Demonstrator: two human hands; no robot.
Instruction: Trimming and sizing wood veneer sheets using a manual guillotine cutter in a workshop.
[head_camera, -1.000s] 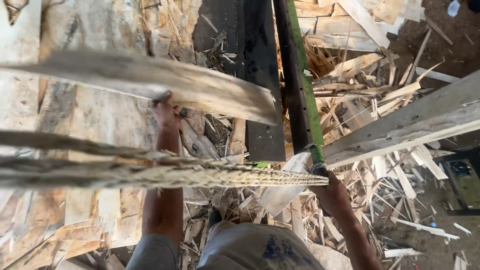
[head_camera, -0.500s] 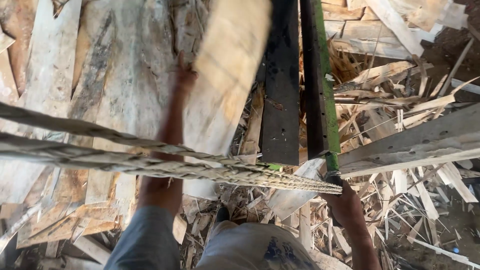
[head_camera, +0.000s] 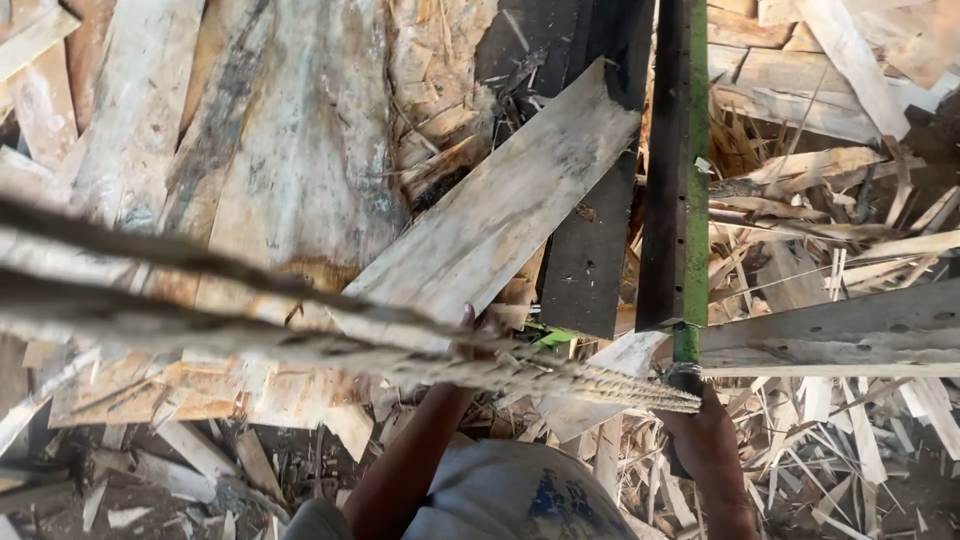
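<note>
My left hand (head_camera: 470, 335) gripped the pale plank's (head_camera: 500, 210) near end, while my right hand (head_camera: 705, 425) clutched the green pole (head_camera: 686, 200) beside the rope (head_camera: 400, 350).

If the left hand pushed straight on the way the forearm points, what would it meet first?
The left hand already touches the pale wooden plank that slants up and right. Going on, it would press along that plank toward the dark board; depth is unclear, since the rope hides the fingers.

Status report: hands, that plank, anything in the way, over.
Left hand grips pale plank, angled up-right. Right hand on green bar. Rope stretched across both arms.
</note>
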